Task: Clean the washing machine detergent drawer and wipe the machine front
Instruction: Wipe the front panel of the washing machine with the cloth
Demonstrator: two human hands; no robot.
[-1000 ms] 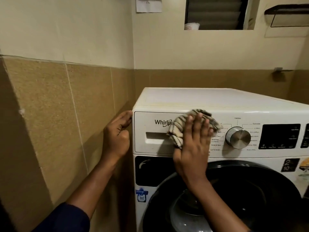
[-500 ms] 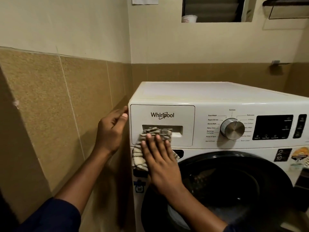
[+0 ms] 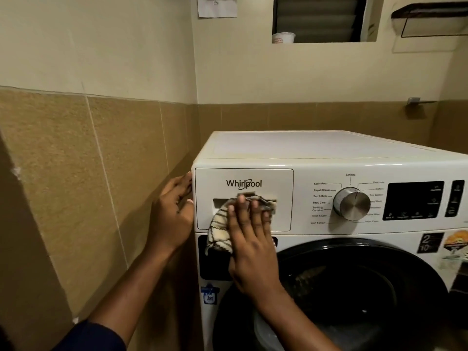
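The right hand (image 3: 253, 249) lies flat with its fingers straight and close together, pressing a cloth (image 3: 219, 229) against the detergent drawer (image 3: 210, 183). It grips nothing; the palm and fingers simply pin the cloth to the panel, which suits wiping a flat face. The fingertips reach the handle slot (image 3: 219, 202), and part of the cloth bunches into the slot's right end, probably to catch grime in that hollow. The rest hangs over the drawer's lower edge.

The drawer sits closed, flush in the upper left corner of the washing machine (image 3: 316, 160) front, so the job in hand looks like the outer wipe and not the inside of the drawer.

The left hand (image 3: 172, 216) rests loosely against the machine's left side at that same corner, fingers lightly bent and holding nothing — likely a brace against the push of the wipe.

The cloth is soft and woven, cream with dark stripes, and crumples easily. The drawer front is smooth glossy white plastic with rounded corners. To its right stands a round brushed-metal dial (image 3: 352, 203), and below is the dark, curved glass door (image 3: 354, 287). Matt tan tiles (image 3: 101, 160) stand close along the left side.
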